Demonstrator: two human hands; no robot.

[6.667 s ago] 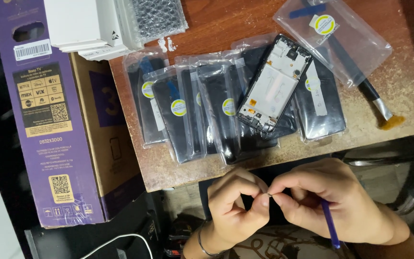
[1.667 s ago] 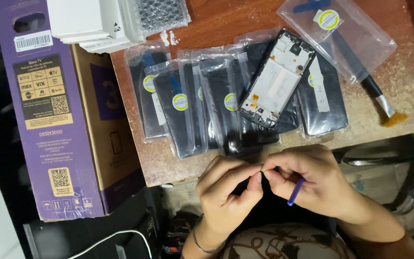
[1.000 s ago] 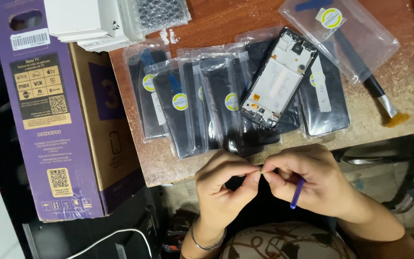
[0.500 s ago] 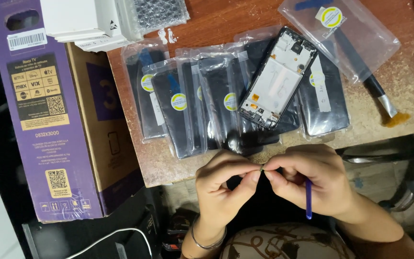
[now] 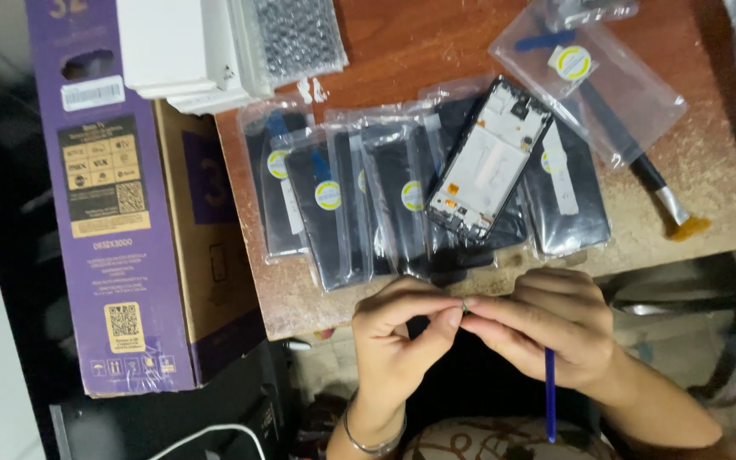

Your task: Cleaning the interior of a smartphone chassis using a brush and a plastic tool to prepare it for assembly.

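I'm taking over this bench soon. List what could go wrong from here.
1. The tiny part pinched between left hand and right hand sits past the table edge; if dropped, it likely falls to the floor.
2. The bare phone frame lies tilted on slick bagged screens and could slide.

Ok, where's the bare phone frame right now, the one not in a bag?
In the head view the phone frame lies tilted atop the row of bagged screens on the wooden table, right of centre, just beyond both hands.

My left hand [image 5: 402, 332] and right hand [image 5: 547, 328] pinch a tiny part [image 5: 464, 305] together near the wooden table [image 5: 436, 43] edge; a blue tool [image 5: 549, 393] hangs from my right hand. Bagged phone screens [image 5: 402, 200] lie beyond.
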